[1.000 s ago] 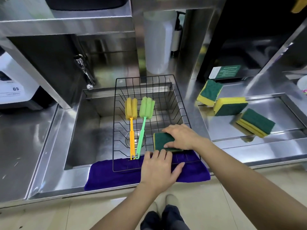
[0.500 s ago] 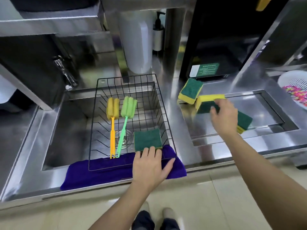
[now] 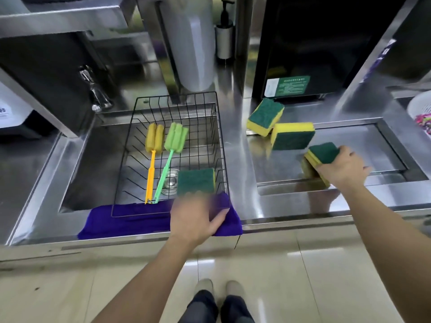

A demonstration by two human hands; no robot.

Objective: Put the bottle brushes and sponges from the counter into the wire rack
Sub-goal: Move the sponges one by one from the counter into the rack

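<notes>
Green-faced sponge [image 3: 323, 153] on the steel counter [image 3: 279, 169] is clamped in the right hand [image 3: 342, 167], fingers curled over it: the pick-up step. Next it must be carried left into the wire rack [image 3: 219, 141] (both brushes and one sponge already lie there). The left hand [image 3: 194, 219], blurred, fingers spread, rests at the rack's near edge.

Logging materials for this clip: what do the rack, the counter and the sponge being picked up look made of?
Wire rack: thin black rods, likely coated metal wire. Counter: brushed stainless steel, judging by its blurred reflections. Sponge in the right hand: yellow foam under a rough dark green scouring layer.
</notes>
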